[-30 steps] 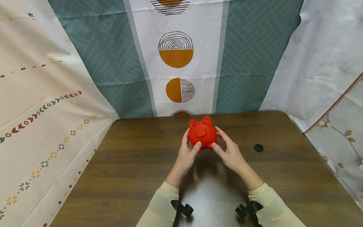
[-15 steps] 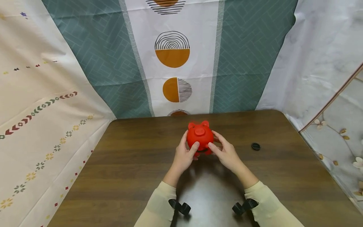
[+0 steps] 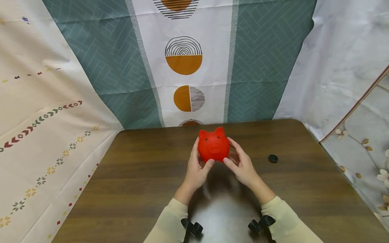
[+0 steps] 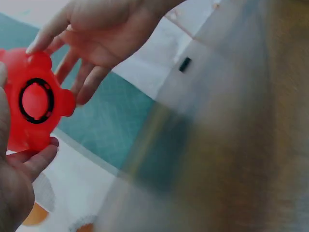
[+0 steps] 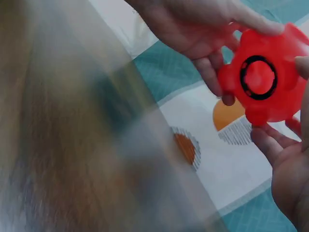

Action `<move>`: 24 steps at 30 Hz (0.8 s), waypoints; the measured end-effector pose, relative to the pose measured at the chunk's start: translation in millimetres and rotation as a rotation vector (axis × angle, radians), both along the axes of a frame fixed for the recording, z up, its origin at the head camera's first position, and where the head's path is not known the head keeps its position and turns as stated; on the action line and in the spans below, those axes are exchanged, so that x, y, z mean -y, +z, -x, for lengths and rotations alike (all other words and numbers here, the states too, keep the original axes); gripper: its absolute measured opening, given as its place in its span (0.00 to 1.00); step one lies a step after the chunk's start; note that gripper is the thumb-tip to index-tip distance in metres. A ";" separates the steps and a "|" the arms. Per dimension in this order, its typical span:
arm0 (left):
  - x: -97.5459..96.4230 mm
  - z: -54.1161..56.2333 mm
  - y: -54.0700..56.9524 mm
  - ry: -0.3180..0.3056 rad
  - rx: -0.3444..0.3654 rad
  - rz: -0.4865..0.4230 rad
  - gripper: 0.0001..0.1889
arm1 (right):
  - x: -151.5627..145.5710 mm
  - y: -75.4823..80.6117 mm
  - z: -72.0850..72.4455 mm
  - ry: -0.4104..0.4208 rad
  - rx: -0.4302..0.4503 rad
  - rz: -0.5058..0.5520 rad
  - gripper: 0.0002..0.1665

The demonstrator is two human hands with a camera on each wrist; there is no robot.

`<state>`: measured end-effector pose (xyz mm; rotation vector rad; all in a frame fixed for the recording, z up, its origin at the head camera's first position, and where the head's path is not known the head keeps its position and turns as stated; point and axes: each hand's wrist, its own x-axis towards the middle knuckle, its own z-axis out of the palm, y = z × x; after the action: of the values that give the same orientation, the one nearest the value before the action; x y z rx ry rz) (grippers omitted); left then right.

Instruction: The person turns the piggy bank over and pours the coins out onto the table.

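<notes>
A red piggy bank (image 3: pixel 214 145) is held up above the table, its snout and ears facing the head camera. My left hand (image 3: pixel 195 168) grips its left side, thumb at the lower front. On the opposite side my right hand (image 3: pixel 243 166) holds it in the same way, with the fingers partly hidden behind it. From below, the left wrist view shows the piggy bank's underside (image 4: pixel 60 99) with stubby feet and a black ring (image 4: pixel 23 104) round a red centre. That same black ring (image 5: pixel 243 79) appears in the right wrist view.
A small round black cap (image 3: pixel 273 158) lies on the brown wooden table (image 3: pixel 146 189), to the right of the hands. Patterned cloths hang behind and beside the table, including a green and white one (image 3: pixel 258 67). Black devices (image 3: pixel 192 226) are strapped to both wrists.
The piggy bank tilted back with its snout up half a second ago, and now its face is tipped forward again. Both hands keep hold of it. The head view has shifted slightly.
</notes>
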<state>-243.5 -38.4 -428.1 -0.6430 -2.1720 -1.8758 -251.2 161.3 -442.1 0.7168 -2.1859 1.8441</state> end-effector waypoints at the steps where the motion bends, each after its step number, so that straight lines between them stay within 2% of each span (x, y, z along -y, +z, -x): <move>1: 0.3 3.3 -1.3 0.011 -0.019 0.021 0.43 | 0.4 1.2 0.1 0.010 0.008 0.021 0.39; 2: 1.0 6.7 -1.6 0.024 -0.019 0.054 0.43 | 0.9 1.8 0.3 0.018 0.031 0.036 0.39; 4: 2.2 6.1 9.7 0.044 0.016 0.136 0.41 | 1.8 2.0 0.9 0.011 0.106 0.039 0.38; 7: 6.5 -1.1 28.8 0.038 0.088 0.243 0.40 | 3.2 1.2 0.6 -0.006 0.198 0.013 0.37; 9: 9.7 -7.9 40.2 0.018 0.125 0.252 0.39 | 5.3 1.3 0.8 -0.006 0.199 -0.007 0.38; 12: 8.7 -8.9 40.4 0.011 0.146 0.246 0.39 | 2.8 3.4 0.3 -0.011 0.197 -0.044 0.38; 14: 6.7 -8.7 38.7 0.016 0.132 0.236 0.39 | 0.6 5.1 -0.1 0.002 0.195 -0.058 0.40; 16: 3.4 -9.0 37.8 0.008 0.070 0.211 0.40 | -2.8 9.4 -1.4 0.018 0.177 -0.046 0.43; 19: -1.5 -2.8 32.9 -0.015 -0.046 0.182 0.43 | -8.0 18.6 -2.3 0.038 0.117 0.032 0.46; 20: -2.9 0.0 32.0 -0.027 -0.064 0.172 0.44 | -9.3 21.3 -1.2 0.034 0.113 0.051 0.46; 22: -4.3 6.7 28.8 -0.049 -0.056 0.165 0.44 | -11.4 23.5 1.9 0.030 0.132 0.077 0.46; 24: -4.1 11.5 25.7 -0.060 0.002 0.187 0.44 | -12.7 22.8 3.6 0.020 0.198 0.067 0.45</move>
<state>-255.0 -34.3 -402.5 -0.7482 -2.3737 -1.7139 -254.8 174.0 -419.3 0.5669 -2.2276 2.0676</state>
